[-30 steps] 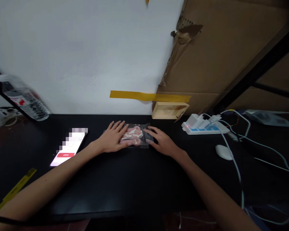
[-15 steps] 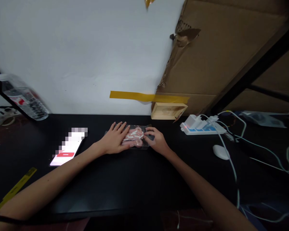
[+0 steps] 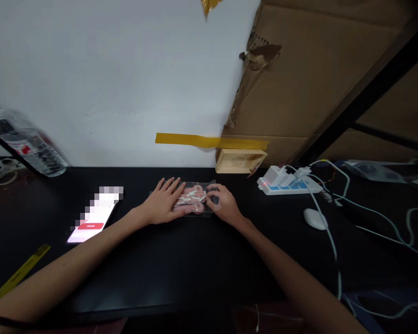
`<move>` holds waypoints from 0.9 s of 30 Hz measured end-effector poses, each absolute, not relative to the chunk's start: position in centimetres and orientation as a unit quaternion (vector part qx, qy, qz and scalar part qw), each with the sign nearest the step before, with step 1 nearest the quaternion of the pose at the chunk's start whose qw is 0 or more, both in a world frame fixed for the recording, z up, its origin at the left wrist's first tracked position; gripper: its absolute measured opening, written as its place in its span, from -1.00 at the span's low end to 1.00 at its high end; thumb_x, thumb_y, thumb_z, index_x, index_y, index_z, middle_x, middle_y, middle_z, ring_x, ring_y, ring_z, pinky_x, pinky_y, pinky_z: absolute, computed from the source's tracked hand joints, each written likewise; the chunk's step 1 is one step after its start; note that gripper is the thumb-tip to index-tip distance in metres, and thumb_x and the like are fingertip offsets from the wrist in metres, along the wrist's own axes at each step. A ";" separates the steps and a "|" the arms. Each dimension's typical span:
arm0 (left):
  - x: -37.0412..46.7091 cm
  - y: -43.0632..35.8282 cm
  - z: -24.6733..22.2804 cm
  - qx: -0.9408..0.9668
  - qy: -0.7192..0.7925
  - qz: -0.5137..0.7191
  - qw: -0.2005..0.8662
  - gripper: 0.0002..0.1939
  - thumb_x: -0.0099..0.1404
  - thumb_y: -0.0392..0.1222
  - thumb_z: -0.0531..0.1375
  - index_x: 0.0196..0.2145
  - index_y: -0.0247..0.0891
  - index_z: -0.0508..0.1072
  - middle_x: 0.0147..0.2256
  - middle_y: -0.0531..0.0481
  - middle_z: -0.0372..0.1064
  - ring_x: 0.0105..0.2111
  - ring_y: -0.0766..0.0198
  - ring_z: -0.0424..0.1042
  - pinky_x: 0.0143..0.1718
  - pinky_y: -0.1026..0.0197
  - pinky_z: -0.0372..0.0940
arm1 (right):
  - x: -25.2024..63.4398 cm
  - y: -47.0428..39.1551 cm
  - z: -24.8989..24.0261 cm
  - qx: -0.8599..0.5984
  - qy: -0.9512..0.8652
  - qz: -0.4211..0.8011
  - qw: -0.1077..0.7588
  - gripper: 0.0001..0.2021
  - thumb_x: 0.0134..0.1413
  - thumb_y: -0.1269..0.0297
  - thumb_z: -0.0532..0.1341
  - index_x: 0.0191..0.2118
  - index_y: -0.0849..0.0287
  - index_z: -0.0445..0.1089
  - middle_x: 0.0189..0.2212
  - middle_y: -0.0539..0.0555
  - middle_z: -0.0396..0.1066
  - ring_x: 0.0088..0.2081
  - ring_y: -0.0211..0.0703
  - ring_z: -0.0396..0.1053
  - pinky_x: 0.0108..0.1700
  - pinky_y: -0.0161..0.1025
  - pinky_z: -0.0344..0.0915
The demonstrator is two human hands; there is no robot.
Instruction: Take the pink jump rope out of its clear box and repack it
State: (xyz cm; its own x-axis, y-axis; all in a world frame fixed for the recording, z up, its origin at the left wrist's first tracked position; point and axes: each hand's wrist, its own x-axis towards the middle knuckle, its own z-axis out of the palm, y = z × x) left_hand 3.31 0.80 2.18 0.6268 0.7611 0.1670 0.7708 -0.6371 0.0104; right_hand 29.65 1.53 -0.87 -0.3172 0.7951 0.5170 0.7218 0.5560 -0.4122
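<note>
A clear plastic bag of pink and white pieces lies flat on the black table. Two of the pink pieces have round ends, and many small white ones are between them; I cannot make out their exact kind. Over the bag's left part rests my left hand, palm down with fingers spread, covering that end. At the right end, my right hand has curled fingers closed on the bag's clear edge, thumb and index near the pieces.
A lit phone lies to the left, near a leaning water bottle. Against the wall stands a shallow wooden box. To the right are a power strip with plugs, a white mouse-like object and loose cables.
The view has shifted slightly, moving everything a little left. My right fingers have bent a bit more at the bag's edge; my left hand stays flat on the bag.
</note>
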 end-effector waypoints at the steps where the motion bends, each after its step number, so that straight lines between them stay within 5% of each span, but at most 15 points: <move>1: 3.3 0.8 2.2 -0.901 -0.426 -0.082 0.029 -0.09 0.34 0.45 -0.16 0.38 -0.29 0.00 0.38 -0.30 -0.09 0.37 -0.21 -0.08 0.32 -0.24 -0.19 | 29.7 1.5 -0.7 -0.472 -0.810 0.049 0.344 -0.88 0.13 0.31 0.24 -0.36 0.09 0.56 -0.10 0.15 0.50 -0.05 0.07 0.44 0.04 0.07 0.39; 11: 3.0 1.3 2.3 -0.892 -0.445 -0.084 0.013 -0.06 0.33 0.46 -0.08 0.40 -0.27 -0.01 0.39 -0.27 -0.11 0.39 -0.15 -0.15 0.35 -0.21 -0.24 | 32.8 2.0 1.2 -0.517 -0.807 0.034 0.284 -0.89 0.05 0.33 0.27 -0.43 0.07 0.56 -0.05 0.10 0.50 -0.01 0.08 0.43 0.03 0.07 0.39; 17: 1.8 2.1 2.2 -0.891 -0.446 -0.086 0.013 -0.08 0.34 0.45 -0.08 0.41 -0.23 -0.05 0.40 -0.26 -0.13 0.39 -0.18 -0.14 0.33 -0.25 -0.20 | 36.3 3.0 2.2 -0.523 -0.810 0.103 0.245 -0.87 0.10 0.29 0.24 -0.38 0.09 0.56 -0.19 0.10 0.57 -0.15 0.02 0.53 -0.01 0.01 0.42; 20: 1.4 2.4 2.3 -0.893 -0.440 -0.091 0.017 -0.10 0.34 0.43 -0.05 0.41 -0.20 -0.05 0.40 -0.23 -0.11 0.38 -0.19 -0.12 0.33 -0.25 -0.20 | 37.1 3.0 2.8 -0.489 -0.825 0.113 0.260 -0.81 0.09 0.30 0.24 -0.17 0.12 0.54 -0.10 0.15 0.54 -0.04 0.06 0.50 0.07 0.05 0.40; 23: 1.3 2.5 2.5 -0.896 -0.437 -0.082 0.023 -0.09 0.34 0.43 -0.07 0.41 -0.22 -0.05 0.40 -0.26 -0.12 0.38 -0.18 -0.12 0.33 -0.23 -0.20 | 37.1 2.5 3.3 -0.437 -0.843 0.139 0.282 -0.46 0.11 0.23 0.26 0.23 0.13 0.29 0.21 0.23 0.33 0.23 0.10 0.29 0.25 0.13 0.23; 27: 1.4 2.4 2.5 -0.901 -0.423 -0.093 0.026 -0.10 0.33 0.43 -0.06 0.41 -0.18 -0.05 0.39 -0.23 -0.10 0.38 -0.17 -0.10 0.33 -0.23 -0.19 | 36.1 1.8 3.2 -0.412 -0.869 0.150 0.229 -0.24 0.09 0.07 0.32 0.37 0.05 0.09 0.39 0.21 0.04 0.40 0.18 -0.03 0.34 0.22 0.05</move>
